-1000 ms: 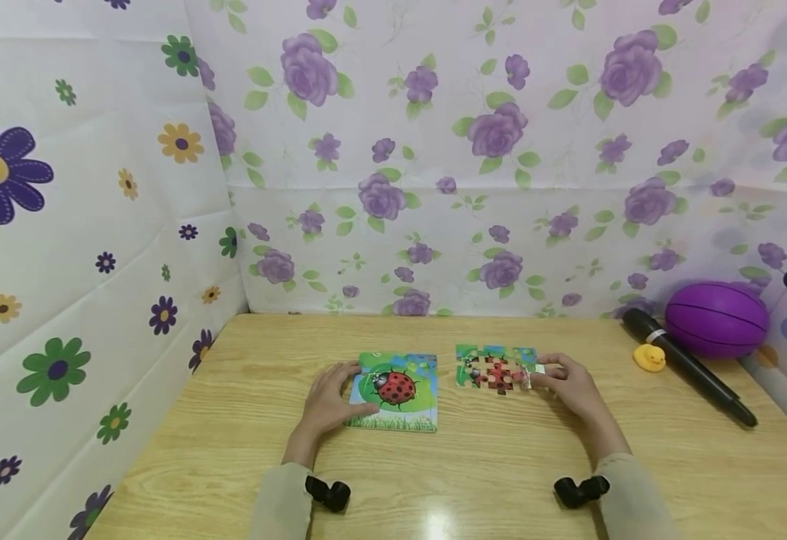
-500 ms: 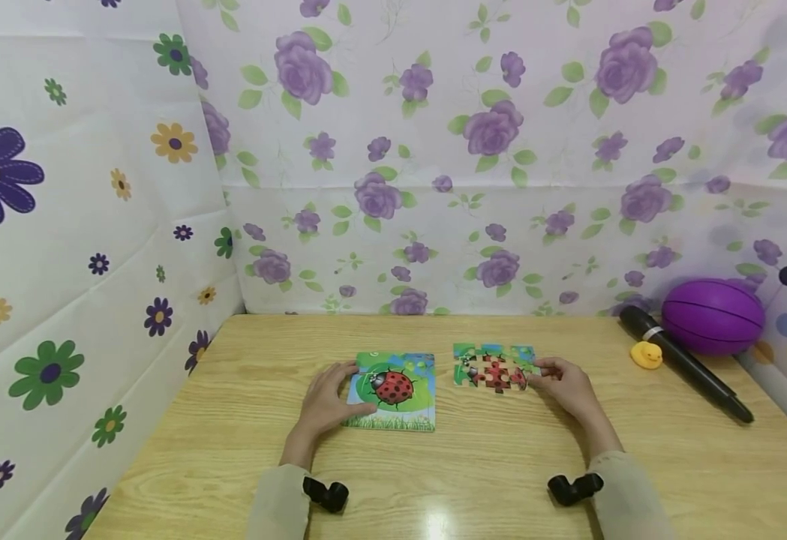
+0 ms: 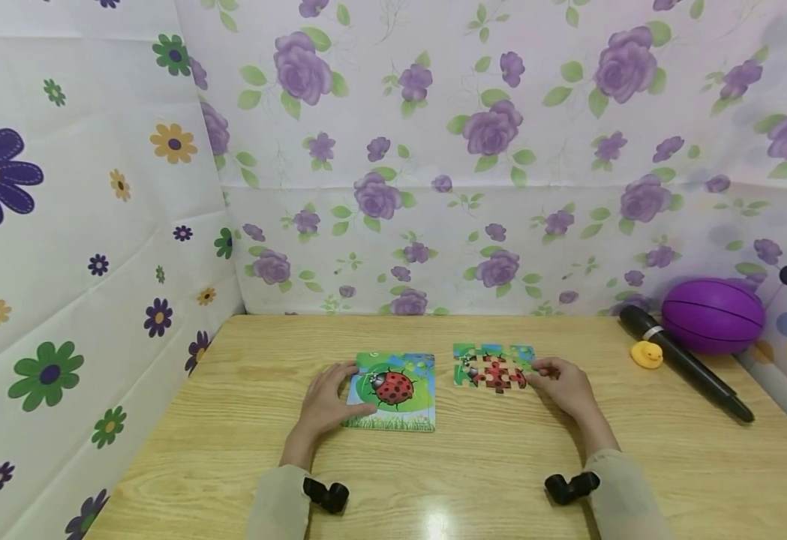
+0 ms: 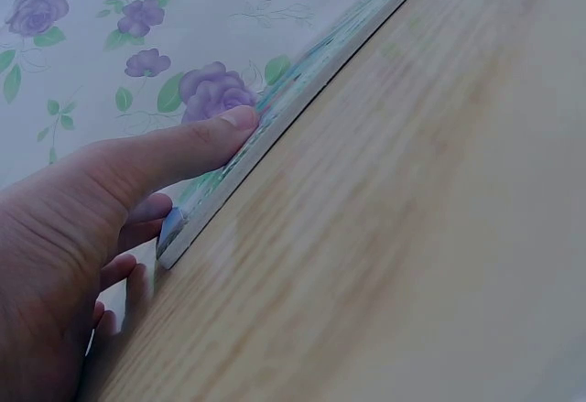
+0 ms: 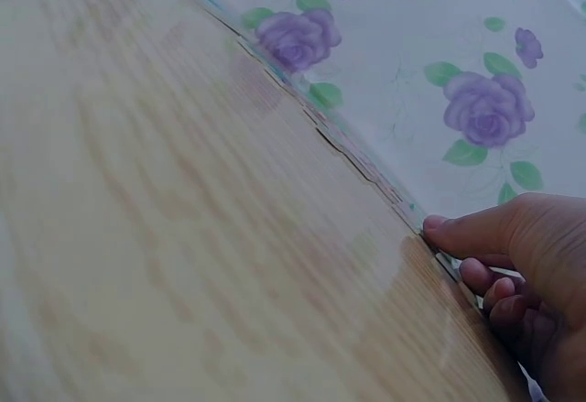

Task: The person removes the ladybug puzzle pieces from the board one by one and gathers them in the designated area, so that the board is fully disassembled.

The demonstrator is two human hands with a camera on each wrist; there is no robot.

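Note:
A square ladybug puzzle board lies flat on the wooden table, left of centre. My left hand rests at its left edge, the thumb laid on the top face and the other fingers beside the edge. To the right lies a partly joined set of ladybug puzzle pieces, with gaps showing table. My right hand is at that set's right side, thumb and forefinger pinching a puzzle piece there, which they mostly cover. In the right wrist view the thumb touches the thin edge of the pieces.
At the table's right stand a purple ball, a small yellow duck and a long black stick-like object. Flower-patterned cloth hangs behind the wooden table and along its left side.
A red piece now sits against the right of the joined pieces, where my right fingers held one a second ago. My right hand has shifted slightly; the left has stayed on the board.

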